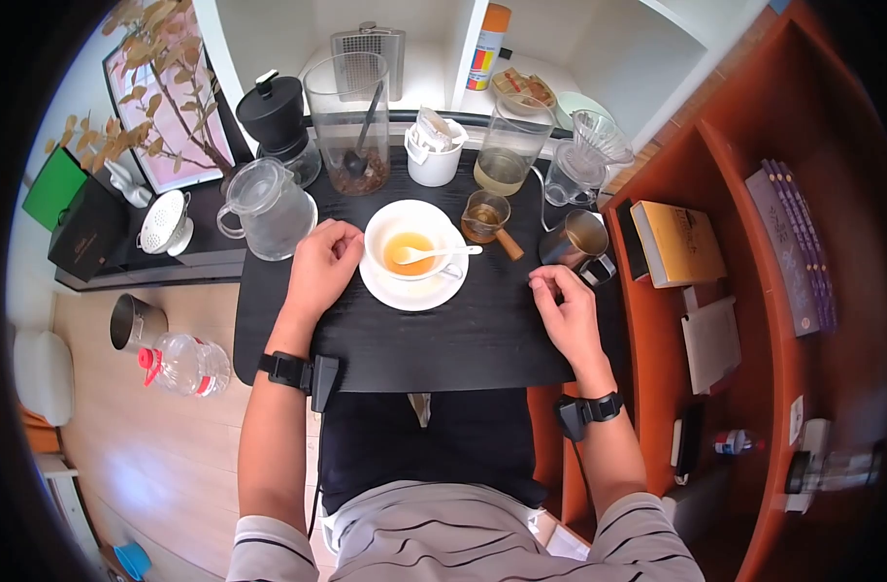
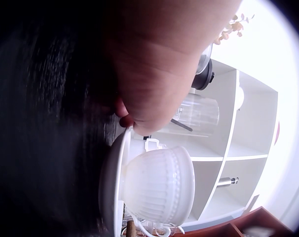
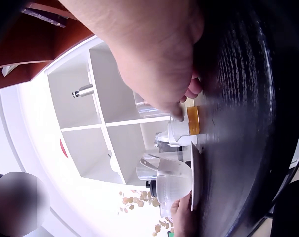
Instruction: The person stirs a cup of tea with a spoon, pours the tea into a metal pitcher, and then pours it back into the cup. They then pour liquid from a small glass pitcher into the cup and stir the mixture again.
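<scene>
A white cup [image 1: 374,249] of amber liquid [image 1: 403,242] sits on its white saucer [image 1: 405,297] at the middle of the black table [image 1: 443,349]. A white spoon [image 1: 455,252] lies in it, its handle reaching right over the rim. From the left wrist the cup's ribbed wall hides the liquid.

The person's left hand [image 1: 319,272] is at the saucer's left edge, fingers bent inward. In the left wrist view the thumb meets the rim, but the palm and deep shadow cover most of the fingers, so I can't tell whether they pinch it or only rest there.

The right hand [image 1: 568,315] lies at the table's right side, apart from the cup, its fingers loosely bent and holding nothing I can see; from its own wrist the palm hides most of them. Just beyond it stands a metal pitcher [image 1: 573,236], and to the left of that a small glass pitcher [image 1: 479,225] with a wooden handle [image 1: 509,243].

Farther back are a white mug [image 1: 434,166] with a drip bag and a tall glass canister [image 1: 342,107], its dark contents too blurred to name. A black-topped grinder [image 1: 272,109] is partly hidden behind a lidded glass jug [image 1: 272,213].
</scene>
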Demonstrator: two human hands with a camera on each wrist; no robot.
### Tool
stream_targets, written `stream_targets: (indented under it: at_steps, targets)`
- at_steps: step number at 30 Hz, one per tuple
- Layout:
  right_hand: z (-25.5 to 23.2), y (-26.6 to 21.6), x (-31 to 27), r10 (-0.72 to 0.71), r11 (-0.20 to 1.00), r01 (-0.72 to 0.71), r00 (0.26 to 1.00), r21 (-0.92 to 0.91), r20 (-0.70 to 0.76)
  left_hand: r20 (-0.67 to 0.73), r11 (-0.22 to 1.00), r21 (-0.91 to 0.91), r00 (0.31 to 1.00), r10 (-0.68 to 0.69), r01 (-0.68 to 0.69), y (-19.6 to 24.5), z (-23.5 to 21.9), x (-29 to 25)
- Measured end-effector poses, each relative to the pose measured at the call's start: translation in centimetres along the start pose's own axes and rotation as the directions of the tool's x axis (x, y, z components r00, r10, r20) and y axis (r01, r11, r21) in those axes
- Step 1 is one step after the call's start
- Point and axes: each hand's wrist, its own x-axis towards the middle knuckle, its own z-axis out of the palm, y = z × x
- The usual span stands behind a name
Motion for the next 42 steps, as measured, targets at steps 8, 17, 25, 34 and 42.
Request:
stream_targets:
  at_steps: [8,17,25,34,42]
  targets:
    - [-0.1,-0.6,-0.4,-0.041,0.999,0.041,0.999,0.006,0.017,0.036,1.000,0.028,0.999,0.002,-0.003,0.1,0.1,0.3]
    - [-0.2,-0.6,-0.7,-0.101,0.995,0.102,0.995,-0.022,0.004,0.139,0.991,0.126,0.989,-0.058,0.041,-0.3,0.4,1.5]
    - [-0.1,-0.1,-0.8,-0.087,0.996,0.087,0.996,-0.014,0.011,0.112,0.987,0.147,0.990,-0.085,0.068,-0.3,1.0,2.4]
    - [1.7,-1.9,-0.9,0.013,0.999,-0.017,0.996,-0.052,-0.089,0.034,0.992,0.111,0.998,-0.060,0.056,-0.5,1.3,1.6]
    - [3.6,-3.6,0.7,0.126,0.987,-0.138,0.983,-0.082,-0.134,0.032,0.996,0.081,0.999,-0.040,0.037,-0.9,1.2,1.5]
